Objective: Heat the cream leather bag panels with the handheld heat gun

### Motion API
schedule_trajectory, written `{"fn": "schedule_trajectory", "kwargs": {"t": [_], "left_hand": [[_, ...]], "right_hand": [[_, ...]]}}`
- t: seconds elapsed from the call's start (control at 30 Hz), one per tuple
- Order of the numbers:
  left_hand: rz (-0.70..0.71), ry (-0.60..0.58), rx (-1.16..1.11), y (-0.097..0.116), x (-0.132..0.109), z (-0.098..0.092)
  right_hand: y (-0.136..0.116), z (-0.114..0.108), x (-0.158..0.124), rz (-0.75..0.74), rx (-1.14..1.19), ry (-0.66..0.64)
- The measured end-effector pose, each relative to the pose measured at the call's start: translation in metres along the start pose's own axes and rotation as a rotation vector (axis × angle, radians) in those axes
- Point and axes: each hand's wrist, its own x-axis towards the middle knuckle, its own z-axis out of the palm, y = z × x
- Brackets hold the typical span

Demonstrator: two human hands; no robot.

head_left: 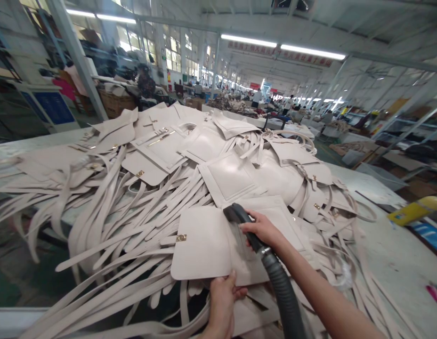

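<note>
Wrapped around the black handle of a hose nozzle point(252, 230), my right hand point(263, 229) holds its head against a beige leather bag piece point(245, 249). A ribbed black hose point(280, 287) runs from the handle down to the bottom edge. At the near edge of the same piece, my left hand point(223, 299) pinches the leather between thumb and fingers. Left of the nozzle lies the piece's rounded flap point(202, 245), with a gold clasp point(181, 238) and a strap at its side.
Many similar beige bag pieces point(229, 176) are heaped on the pale table point(384, 254). Long straps point(109, 235) hang over its near left edge. A yellow bottle-like object point(416, 209) lies at the right. Other people stand far back among worktables.
</note>
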Motion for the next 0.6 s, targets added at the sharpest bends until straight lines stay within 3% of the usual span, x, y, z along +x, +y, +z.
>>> {"fn": "schedule_trajectory", "kwargs": {"t": [0.07,0.17,0.3,0.37,0.6], "left_hand": [[0.009,0.001,-0.006,-0.001,-0.003,-0.002],[-0.002,-0.014,-0.012,-0.006,-0.009,-0.007],[-0.021,-0.056,-0.03,-0.014,-0.014,-0.012],[-0.033,-0.075,-0.039,-0.016,-0.015,-0.012],[-0.032,-0.154,0.034,-0.007,-0.026,-0.01]], "right_hand": [[-0.008,-0.001,0.011,-0.053,-0.017,0.034],[-0.021,-0.005,0.001,-0.116,-0.007,0.059],[-0.028,-0.01,-0.032,-0.059,-0.011,-0.06],[-0.026,-0.008,-0.034,0.005,-0.031,-0.127],[-0.022,0.019,0.035,0.058,-0.137,-0.167]]}}
